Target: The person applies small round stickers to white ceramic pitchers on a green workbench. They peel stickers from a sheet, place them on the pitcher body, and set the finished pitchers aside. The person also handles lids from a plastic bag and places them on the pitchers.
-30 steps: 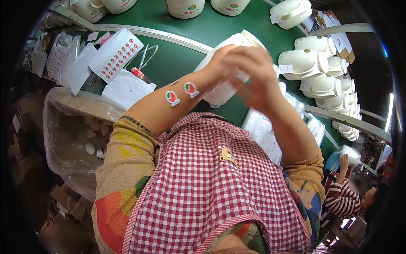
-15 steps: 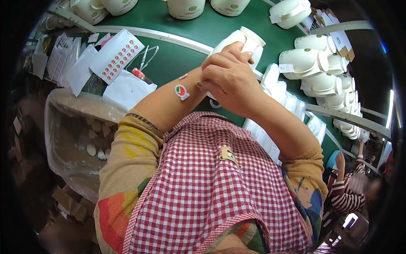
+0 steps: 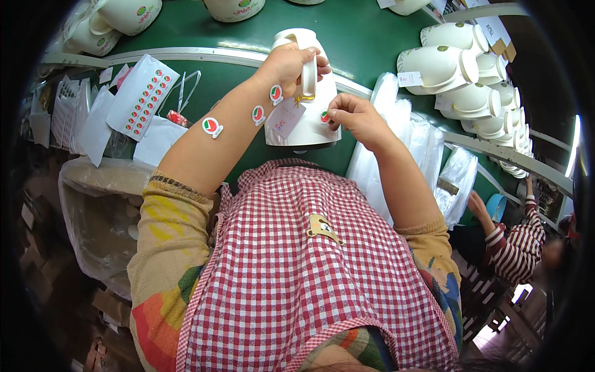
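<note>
Tabletop (image 3: 365,43): green, white mugs (image 3: 455,62) stacked right of my mug (image 3: 304,105).
Hands: my left hand (image 3: 288,62) grips its handle; my right hand (image 3: 353,115) pinches a sticker (image 3: 325,116).

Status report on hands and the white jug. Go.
Left hand grips white jug by its handle. Right hand presses round sticker onto its side. Three spare stickers on left forearm. Nothing obstructing.

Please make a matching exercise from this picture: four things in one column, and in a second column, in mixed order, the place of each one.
Things:
1. white jug
2. round stickers
3. sticker sheet
4. clear bags

Places:
a. stuck along the left forearm
b. lying left of the left arm, on the green surface
c. held between the left hand and right hand
d. piled right of the right hand

Pairs: 1-c, 2-a, 3-b, 4-d
</note>
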Motion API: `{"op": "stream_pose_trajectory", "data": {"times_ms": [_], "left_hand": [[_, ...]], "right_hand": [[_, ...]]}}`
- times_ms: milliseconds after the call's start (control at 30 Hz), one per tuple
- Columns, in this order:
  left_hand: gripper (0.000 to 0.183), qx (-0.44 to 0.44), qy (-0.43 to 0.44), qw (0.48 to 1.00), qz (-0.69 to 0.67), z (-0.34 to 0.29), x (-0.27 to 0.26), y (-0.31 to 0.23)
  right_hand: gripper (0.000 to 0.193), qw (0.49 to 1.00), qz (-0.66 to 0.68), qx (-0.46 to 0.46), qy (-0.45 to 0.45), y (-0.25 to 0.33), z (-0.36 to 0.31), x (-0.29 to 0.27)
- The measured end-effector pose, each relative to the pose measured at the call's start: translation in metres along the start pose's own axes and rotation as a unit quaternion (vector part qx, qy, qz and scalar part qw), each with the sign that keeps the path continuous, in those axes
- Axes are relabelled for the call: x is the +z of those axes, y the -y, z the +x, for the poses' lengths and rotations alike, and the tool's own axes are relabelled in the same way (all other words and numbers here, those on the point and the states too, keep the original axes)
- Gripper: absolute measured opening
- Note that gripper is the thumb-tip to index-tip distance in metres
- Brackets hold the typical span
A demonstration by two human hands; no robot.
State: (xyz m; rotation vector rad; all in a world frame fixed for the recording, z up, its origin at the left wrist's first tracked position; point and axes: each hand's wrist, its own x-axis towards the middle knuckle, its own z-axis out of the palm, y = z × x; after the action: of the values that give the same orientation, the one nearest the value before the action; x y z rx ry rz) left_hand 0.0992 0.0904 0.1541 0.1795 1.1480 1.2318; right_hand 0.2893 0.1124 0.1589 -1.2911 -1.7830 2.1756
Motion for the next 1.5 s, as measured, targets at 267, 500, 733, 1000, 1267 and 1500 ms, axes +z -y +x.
{"op": "stream_pose_trajectory", "data": {"times_ms": [267,500,733,1000,1267,1500], "left_hand": [[0.023,0.017,-0.007,1.0,-0.006,0.015,-0.003,0.013],[0.024,0.018,0.009,1.0,-0.001,0.019,0.0,0.02],[0.026,0.016,0.007,1.0,0.002,0.017,0.0,0.022],[0.023,-0.065,0.087,0.984,0.144,0.023,-0.012,0.005],[0.016,0.162,0.252,0.932,0.206,0.039,0.064,-0.035],[0.015,0.327,0.238,0.855,0.325,0.174,0.145,0.018]], "right_hand": [[0.006,0.995,-0.074,0.067,0.001,0.001,0.019,0.01],[0.011,0.972,-0.222,0.007,-0.077,-0.008,0.028,0.013],[0.029,0.899,-0.418,-0.022,-0.125,0.004,0.017,0.023],[0.052,0.839,-0.544,0.013,-0.032,-0.001,0.004,0.0],[0.019,0.975,-0.064,-0.056,-0.207,-0.032,-0.034,-0.095],[0.009,0.898,0.007,-0.281,-0.338,0.01,-0.008,-0.182]]}}
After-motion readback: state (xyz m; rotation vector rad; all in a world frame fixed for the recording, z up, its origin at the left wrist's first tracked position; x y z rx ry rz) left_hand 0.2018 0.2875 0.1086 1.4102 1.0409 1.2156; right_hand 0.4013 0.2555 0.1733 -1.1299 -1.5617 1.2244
